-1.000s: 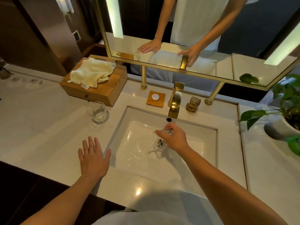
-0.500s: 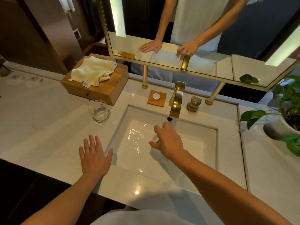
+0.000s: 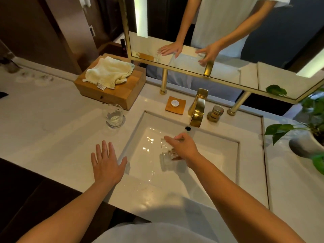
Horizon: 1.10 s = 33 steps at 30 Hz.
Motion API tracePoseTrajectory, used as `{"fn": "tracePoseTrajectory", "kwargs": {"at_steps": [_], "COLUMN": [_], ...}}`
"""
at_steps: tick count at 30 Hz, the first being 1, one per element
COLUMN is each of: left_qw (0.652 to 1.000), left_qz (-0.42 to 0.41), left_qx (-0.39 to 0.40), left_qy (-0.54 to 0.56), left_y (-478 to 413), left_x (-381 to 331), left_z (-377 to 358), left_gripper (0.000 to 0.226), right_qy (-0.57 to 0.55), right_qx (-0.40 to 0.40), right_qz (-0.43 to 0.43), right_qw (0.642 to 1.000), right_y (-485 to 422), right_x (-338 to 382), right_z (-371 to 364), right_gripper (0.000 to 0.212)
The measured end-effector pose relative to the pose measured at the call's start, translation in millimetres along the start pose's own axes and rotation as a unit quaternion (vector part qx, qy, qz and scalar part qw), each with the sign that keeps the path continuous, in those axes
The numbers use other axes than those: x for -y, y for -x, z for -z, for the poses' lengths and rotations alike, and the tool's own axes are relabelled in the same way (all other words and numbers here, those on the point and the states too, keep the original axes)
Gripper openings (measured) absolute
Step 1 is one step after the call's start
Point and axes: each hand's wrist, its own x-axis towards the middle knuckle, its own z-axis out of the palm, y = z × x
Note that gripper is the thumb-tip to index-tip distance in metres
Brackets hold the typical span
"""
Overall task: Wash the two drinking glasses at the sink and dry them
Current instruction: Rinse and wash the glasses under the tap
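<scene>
Right hand (image 3: 184, 149) wraps a clear drinking glass (image 3: 167, 153) low in the white rectangular sink basin (image 3: 219, 155), just below the gold faucet (image 3: 197, 111) — glass tipped, axis slanting, mouth direction unclear. Left hand (image 3: 106, 163) lies flat, fingers spread, on the pale marble tabletop (image 3: 52, 128). Second clear glass (image 3: 114, 118) stands upright beyond it — nearer the left hand. Cream cloth (image 3: 109, 72) rests on the wooden box (image 3: 122, 93), farther back.

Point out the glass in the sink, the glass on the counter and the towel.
glass in the sink (image 3: 166, 151), head view, on its clear side wall.
glass on the counter (image 3: 114, 115), head view, on its side wall.
towel (image 3: 109, 71), head view, on the middle of the cloth.
</scene>
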Motion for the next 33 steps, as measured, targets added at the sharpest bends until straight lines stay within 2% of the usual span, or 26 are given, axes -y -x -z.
{"fn": "tracePoseTrajectory", "kwargs": {"at_steps": [2,5,7,9,11,14,16,19,20,23,27,30,33], "left_qw": [0.998,0.973,0.915,0.865,0.854,0.869,0.877,0.898,0.907,0.922,0.933,0.928,0.923], "left_qz": [0.011,-0.022,-0.073,-0.115,-0.137,-0.146,-0.146,-0.162,-0.173,-0.208,-0.23,-0.227,-0.225], "left_qx": [0.035,0.066,0.121,0.185,0.192,0.138,0.12,0.108,0.1,0.075,0.075,0.087,0.097], "left_qy": [0.053,0.219,0.378,0.452,0.465,0.452,0.442,0.394,0.371,0.317,0.268,0.281,0.295], "left_y": [-4,-9,-3,5,6,-2,-10,-26,-32,-50,-71,-83,-90], "left_x": [-5,-15,-21,-27,-28,-17,-2,23,31,51,70,80,84], "left_z": [13,48,70,87,98,107,112,125,128,133,129,124,122], "left_gripper": [0.086,0.066,0.069,0.09,0.102,0.09,0.082,0.084,0.084,0.076,0.086,0.075,0.077], "right_qy": [-0.192,-0.353,-0.379,-0.389,-0.393,-0.381,-0.355,-0.19,-0.141,-0.101,-0.095,-0.065,-0.052], "right_qx": [0.084,0.13,0.16,0.222,0.302,0.341,0.338,0.253,0.231,0.242,0.204,0.162,0.136], "right_qz": [-0.147,-0.216,-0.225,-0.229,-0.222,-0.231,-0.215,-0.13,-0.11,-0.092,-0.085,-0.055,-0.049], "right_qw": [0.967,0.901,0.883,0.865,0.84,0.828,0.845,0.94,0.956,0.961,0.971,0.983,0.988], "right_y": [2,2,3,2,2,1,1,0,-2,-7,-11,-16,-19], "right_x": [0,-2,-3,-2,3,11,17,32,37,50,58,57,55], "right_z": [-4,-21,-38,-59,-80,-109,-124,-142,-146,-162,-197,-216,-225], "right_gripper": [0.052,0.054,0.055,0.053,0.055,0.053,0.052,0.043,0.041,0.034,0.024,0.02,0.021]}}
